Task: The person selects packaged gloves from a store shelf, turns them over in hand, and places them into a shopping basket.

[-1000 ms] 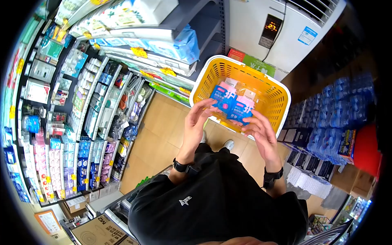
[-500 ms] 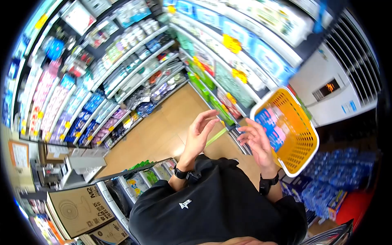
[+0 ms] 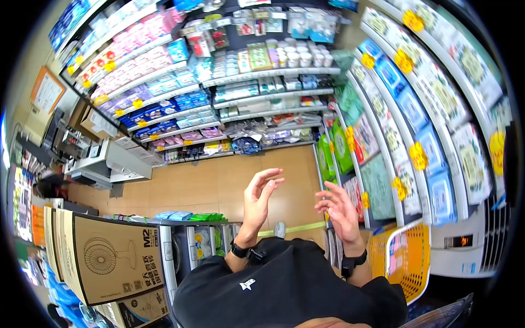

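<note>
My left hand (image 3: 260, 203) is raised in front of my body with its fingers apart and slightly curled, holding nothing. To its right, my right hand (image 3: 340, 210) hovers the same way, fingers spread and bent, touching nothing I can see. Each wrist wears a black band. Beside my right forearm is an orange-yellow shopping basket (image 3: 418, 262) with a white rim; pink and blue packages (image 3: 397, 253) lie in it. Just beyond my right hand, a low shelf holds green packages (image 3: 343, 150) and pale green packs (image 3: 376, 188).
Shelves of blue wipe packs (image 3: 414, 112) line the right side. Across the tiled floor (image 3: 219, 180), more shelves hold pink packages (image 3: 141, 39) and white jars (image 3: 298, 57). Fan boxes (image 3: 117, 257) stand at left, near a counter (image 3: 117, 161). A white appliance (image 3: 465, 246) stands at far right.
My view has turned left, so the shelves and basket sit farther right and lower. Both hands stay raised and empty, with little change of pose.
</note>
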Available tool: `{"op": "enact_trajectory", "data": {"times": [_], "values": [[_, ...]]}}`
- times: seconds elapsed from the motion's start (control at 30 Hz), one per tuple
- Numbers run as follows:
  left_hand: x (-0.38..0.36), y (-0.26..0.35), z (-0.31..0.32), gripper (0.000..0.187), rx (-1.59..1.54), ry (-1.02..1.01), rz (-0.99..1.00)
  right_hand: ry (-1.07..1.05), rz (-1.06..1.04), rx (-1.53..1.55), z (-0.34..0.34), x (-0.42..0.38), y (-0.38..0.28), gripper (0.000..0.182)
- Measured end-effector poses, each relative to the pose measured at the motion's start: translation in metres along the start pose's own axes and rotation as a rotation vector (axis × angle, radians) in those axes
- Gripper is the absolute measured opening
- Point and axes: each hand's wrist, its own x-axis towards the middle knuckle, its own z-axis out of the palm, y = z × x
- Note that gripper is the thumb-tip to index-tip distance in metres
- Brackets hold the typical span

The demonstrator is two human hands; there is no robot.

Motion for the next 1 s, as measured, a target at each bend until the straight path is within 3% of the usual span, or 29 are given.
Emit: {"op": "enact_trajectory", "data": {"times": [0.5, 1.0], "values": [[0.029, -0.008, -0.088, 0.028, 0.008, 0.364, -0.020, -0.237, 0.084, 0.006, 0.027, 0.137, 0.022, 0.056], [0.178, -0.008, -0.084, 0.029, 0.038, 0.365, 0.121, -0.319, 0.038, 0.017, -0.026, 0.286, 0.015, 0.056]]}}
